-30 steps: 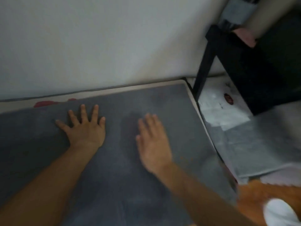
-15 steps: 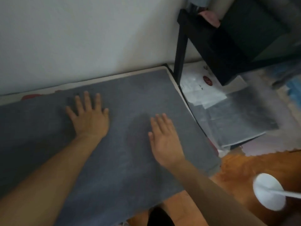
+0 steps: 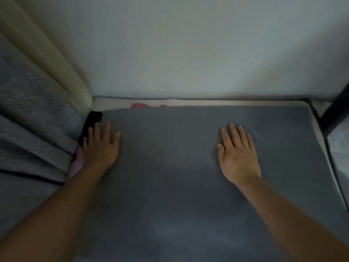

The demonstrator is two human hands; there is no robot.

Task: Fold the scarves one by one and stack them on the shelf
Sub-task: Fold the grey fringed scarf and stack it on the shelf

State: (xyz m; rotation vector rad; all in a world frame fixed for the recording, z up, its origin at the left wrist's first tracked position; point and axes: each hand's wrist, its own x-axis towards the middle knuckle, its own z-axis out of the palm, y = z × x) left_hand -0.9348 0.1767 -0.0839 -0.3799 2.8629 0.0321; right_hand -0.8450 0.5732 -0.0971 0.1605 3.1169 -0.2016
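Scarf, dark grey soft woven cloth (image 3: pixel 179 167), spread flat over pale padded surface (image 3: pixel 113 102) against white wall (image 3: pixel 188 44). Left hand (image 3: pixel 100 148) and right hand (image 3: pixel 238 154) rest palm-down on it, well apart, fingers straight, holding nothing. Black cloth strip (image 3: pixel 90 123) beside left fingertips; black post (image 3: pixel 334 112) far right.

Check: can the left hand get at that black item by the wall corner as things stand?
Probably yes. The left hand lies flat on the grey scarf, its fingers right beside the black item, with nothing visible between them.
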